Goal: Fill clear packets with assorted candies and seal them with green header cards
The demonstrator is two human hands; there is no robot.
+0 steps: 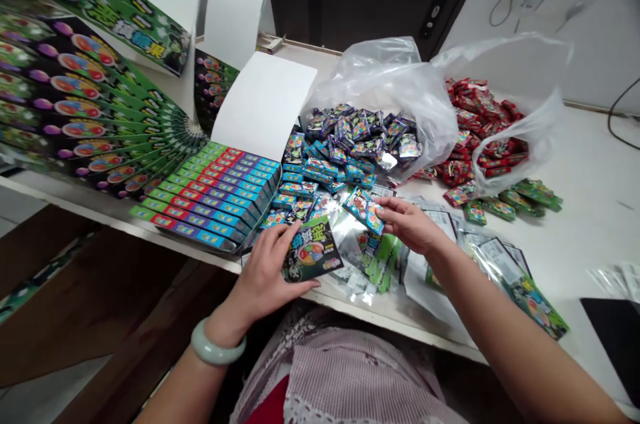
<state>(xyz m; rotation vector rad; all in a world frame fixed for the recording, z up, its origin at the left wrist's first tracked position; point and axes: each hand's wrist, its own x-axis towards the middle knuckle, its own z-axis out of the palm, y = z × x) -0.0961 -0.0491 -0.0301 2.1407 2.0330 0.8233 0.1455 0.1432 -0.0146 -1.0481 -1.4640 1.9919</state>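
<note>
My left hand grips a dark green printed pouch by its left edge, just above the table's front edge. My right hand pinches a small blue candy packet between fingers and thumb, right beside the pouch's top. Under both hands lie several flat green and silver pouches. A pile of small blue packets spills out of a clear plastic bag just beyond the hands.
An open display box of thin colourful packs lies at left with its white lid up. Printed green cartons stack at far left. Red packets fill another clear bag; green packets lie beside it. White table.
</note>
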